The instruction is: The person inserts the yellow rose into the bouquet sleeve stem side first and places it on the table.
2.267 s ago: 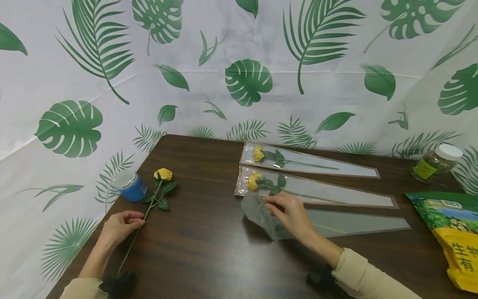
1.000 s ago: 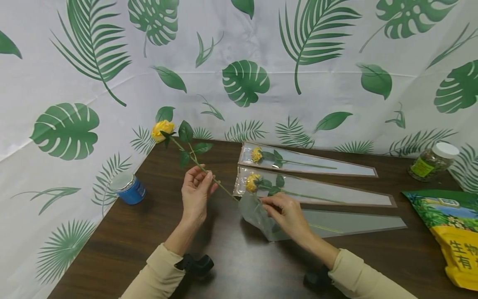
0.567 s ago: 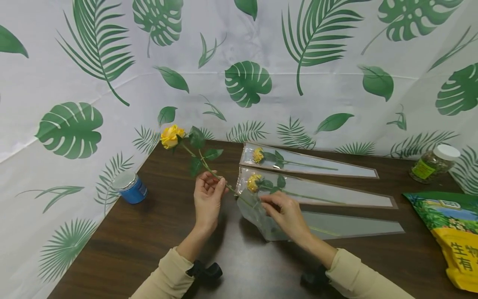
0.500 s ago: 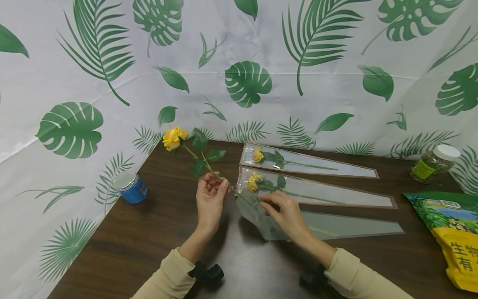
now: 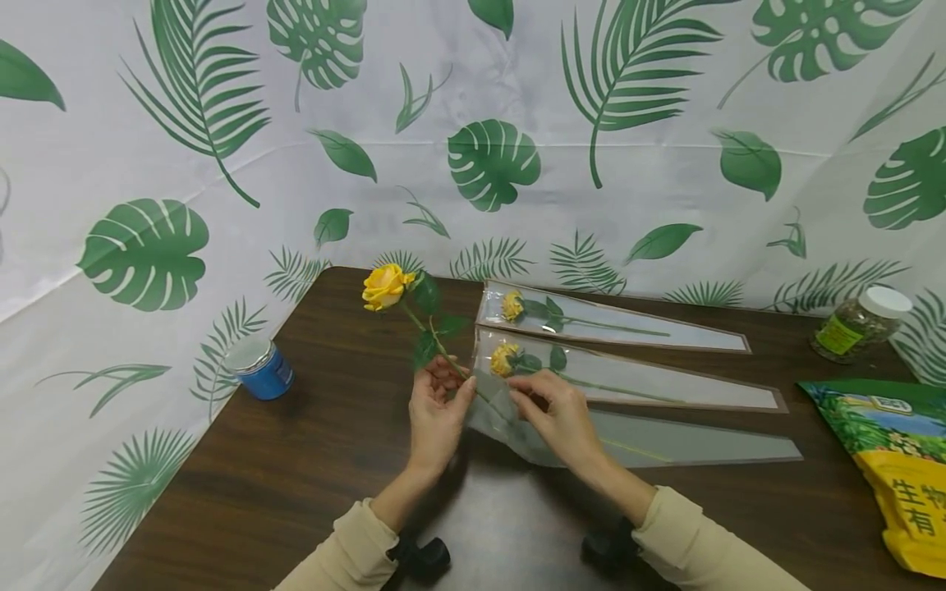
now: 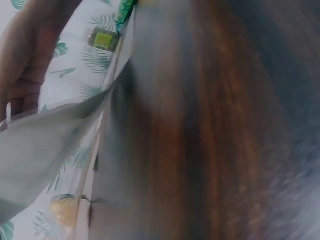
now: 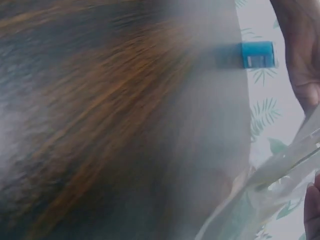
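In the head view my left hand (image 5: 434,414) pinches the green stem of a yellow artificial-looking rose (image 5: 386,286), its bloom tilted up to the left. The stem's lower part runs into the mouth of a clear-grey tapered flower sleeve (image 5: 709,439). My right hand (image 5: 557,414) pinches the sleeve's lifted top edge, close beside the left hand. The wrist views show the raised sleeve film (image 6: 45,150) up close, with the stem showing through the film (image 7: 285,175) on the right side.
Two sleeved yellow roses lie behind, a farther one (image 5: 628,322) and a nearer one (image 5: 643,379). A blue can (image 5: 268,373) stands at the table's left edge. On the right are a white-lidded jar (image 5: 861,324) and a green-yellow bag (image 5: 897,460). A leaf-print cloth (image 5: 414,180) hangs behind.
My left hand picked the rose up from beside the blue can and carried it right, bringing its stem end into the sleeve. The stem has slid farther in. My right hand kept holding the sleeve.
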The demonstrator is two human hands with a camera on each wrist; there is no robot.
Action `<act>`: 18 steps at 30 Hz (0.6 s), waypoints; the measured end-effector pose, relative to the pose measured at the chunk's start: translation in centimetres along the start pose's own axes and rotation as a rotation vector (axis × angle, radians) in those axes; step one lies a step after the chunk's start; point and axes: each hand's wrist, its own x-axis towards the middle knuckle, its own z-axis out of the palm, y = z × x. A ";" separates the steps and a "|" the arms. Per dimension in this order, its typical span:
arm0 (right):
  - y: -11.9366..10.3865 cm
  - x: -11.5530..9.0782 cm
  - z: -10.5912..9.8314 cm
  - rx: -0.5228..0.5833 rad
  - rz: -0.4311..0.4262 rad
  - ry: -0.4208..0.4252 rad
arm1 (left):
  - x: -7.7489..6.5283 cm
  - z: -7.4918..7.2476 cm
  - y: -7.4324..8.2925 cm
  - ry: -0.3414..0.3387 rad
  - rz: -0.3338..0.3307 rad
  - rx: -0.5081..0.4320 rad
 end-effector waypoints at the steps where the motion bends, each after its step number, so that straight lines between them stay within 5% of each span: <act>1: -0.1 0.1 0.0 0.006 0.001 0.004 | -0.1 0.0 0.0 -0.009 0.000 0.020; 6: -1.8 0.7 -0.1 0.011 0.013 0.027 | -0.2 0.2 0.5 -0.022 0.025 0.060; 13: -0.8 0.5 0.2 0.010 0.039 0.042 | 0.5 -0.1 0.3 -0.040 0.030 0.037; 18: -0.7 0.5 0.2 0.008 0.031 0.043 | 0.9 -0.4 0.7 0.016 0.097 0.027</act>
